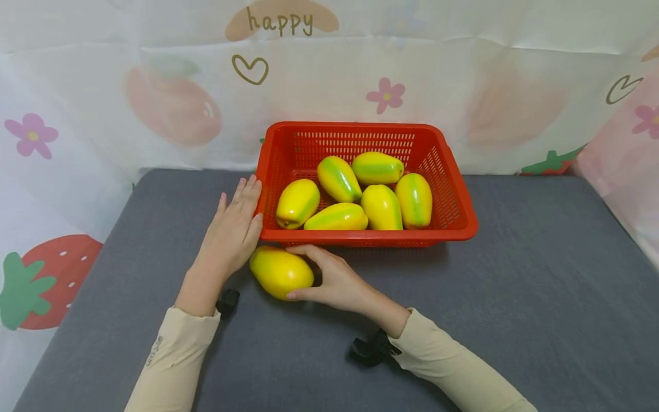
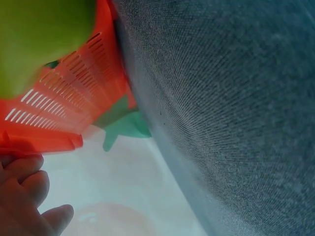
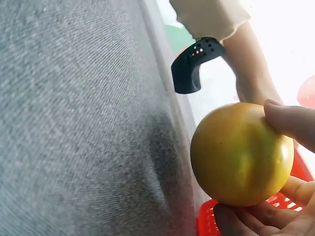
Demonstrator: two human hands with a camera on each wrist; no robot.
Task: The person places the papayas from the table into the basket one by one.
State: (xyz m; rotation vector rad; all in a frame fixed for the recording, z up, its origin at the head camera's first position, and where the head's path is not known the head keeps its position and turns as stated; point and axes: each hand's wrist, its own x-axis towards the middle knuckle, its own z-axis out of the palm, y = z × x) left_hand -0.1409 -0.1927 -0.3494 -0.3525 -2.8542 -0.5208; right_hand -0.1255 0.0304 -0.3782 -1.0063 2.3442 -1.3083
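My right hand (image 1: 337, 280) grips a yellow papaya (image 1: 280, 273) between thumb and fingers, in front of the red basket's near left corner. The right wrist view shows this papaya (image 3: 241, 155) end on, with the thumb on one side and the fingers (image 3: 266, 216) on the other. My left hand (image 1: 230, 232) lies along the left side of the red plastic basket (image 1: 453, 234), fingers straight and touching its rim. Several yellow-green papayas (image 1: 381, 207) lie inside the basket. One large yellow-green papaya (image 2: 42, 39) fills the left wrist view's upper left corner, blurred.
A grey cloth (image 1: 525, 297) covers the table. Behind it hangs a pale printed curtain (image 1: 319, 74) with fruit and flowers, close to the basket's back. Black wrist devices (image 1: 368, 350) sit below both cuffs.
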